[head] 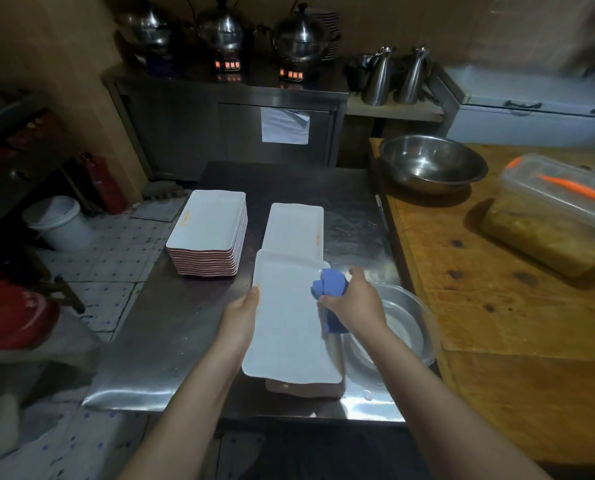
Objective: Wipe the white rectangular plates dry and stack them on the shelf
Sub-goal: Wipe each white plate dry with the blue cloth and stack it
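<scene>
We hold the white rectangular plate (289, 323) over the steel table (171, 323), long axis pointing away: L hand (242, 315) grips its left edge, R hand (356, 301) pinches a crumpled blue cloth (330, 284) on its right rim; tall plate stack (207, 233) sits fwd-left, nearer L hand.

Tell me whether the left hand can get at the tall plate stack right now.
Probably not yet: the left hand grips the plate being wiped. Nothing lies between it and the stack.
</scene>
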`<control>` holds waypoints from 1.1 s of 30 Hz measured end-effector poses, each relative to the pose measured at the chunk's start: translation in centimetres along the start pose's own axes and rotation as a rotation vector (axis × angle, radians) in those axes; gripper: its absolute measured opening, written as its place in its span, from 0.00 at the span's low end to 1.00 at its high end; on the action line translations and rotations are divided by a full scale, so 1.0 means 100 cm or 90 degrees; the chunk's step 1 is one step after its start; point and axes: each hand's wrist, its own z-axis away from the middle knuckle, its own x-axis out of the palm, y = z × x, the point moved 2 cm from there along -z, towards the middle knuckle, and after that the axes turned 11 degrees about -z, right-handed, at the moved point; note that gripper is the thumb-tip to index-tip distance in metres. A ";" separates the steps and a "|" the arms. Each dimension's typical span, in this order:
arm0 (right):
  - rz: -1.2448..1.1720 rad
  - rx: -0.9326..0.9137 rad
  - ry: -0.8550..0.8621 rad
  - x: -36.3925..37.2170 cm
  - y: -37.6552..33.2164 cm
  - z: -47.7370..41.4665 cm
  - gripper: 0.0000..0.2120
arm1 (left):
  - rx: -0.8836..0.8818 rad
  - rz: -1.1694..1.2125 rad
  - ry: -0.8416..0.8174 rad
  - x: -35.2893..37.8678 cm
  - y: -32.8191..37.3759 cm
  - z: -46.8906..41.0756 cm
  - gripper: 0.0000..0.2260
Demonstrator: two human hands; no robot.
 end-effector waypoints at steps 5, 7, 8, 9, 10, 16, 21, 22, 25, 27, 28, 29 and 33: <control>-0.163 0.074 -0.034 -0.006 0.013 -0.011 0.38 | -0.028 -0.027 0.000 -0.004 -0.016 -0.002 0.18; -0.296 0.113 -0.023 -0.007 0.018 -0.011 0.36 | -0.046 -0.061 -0.011 -0.004 -0.023 -0.003 0.18; -0.354 0.127 -0.015 -0.007 0.020 -0.011 0.34 | -0.052 -0.077 -0.017 -0.003 -0.027 -0.004 0.18; -0.396 0.135 -0.010 -0.008 0.021 -0.010 0.31 | -0.055 -0.094 -0.021 -0.002 -0.031 -0.005 0.18; -0.423 0.137 -0.007 -0.008 0.021 -0.010 0.30 | -0.058 -0.111 -0.023 0.000 -0.035 -0.006 0.18; -0.467 0.131 -0.014 -0.007 0.023 -0.006 0.27 | -0.052 -0.173 -0.023 0.013 -0.048 -0.014 0.14; -0.469 0.117 -0.013 -0.005 0.026 -0.006 0.26 | -0.044 -0.191 -0.023 0.023 -0.053 -0.025 0.13; -0.474 0.116 -0.010 -0.005 0.027 -0.006 0.26 | -0.041 -0.196 -0.023 0.025 -0.054 -0.028 0.14; -0.500 0.115 -0.008 -0.003 0.026 -0.007 0.24 | -0.046 -0.207 -0.019 0.030 -0.056 -0.033 0.16; -0.522 0.113 -0.007 0.000 0.025 -0.008 0.24 | -0.038 -0.245 0.002 0.033 -0.056 -0.036 0.16; -0.527 0.111 -0.008 0.002 0.025 -0.008 0.24 | -0.030 -0.277 0.022 0.034 -0.056 -0.037 0.16; -0.526 0.108 -0.010 0.003 0.025 -0.009 0.23 | -0.020 -0.309 0.040 0.036 -0.056 -0.038 0.15; -0.504 0.106 -0.023 0.006 0.027 -0.012 0.23 | 0.029 -0.405 0.077 0.045 -0.057 -0.041 0.13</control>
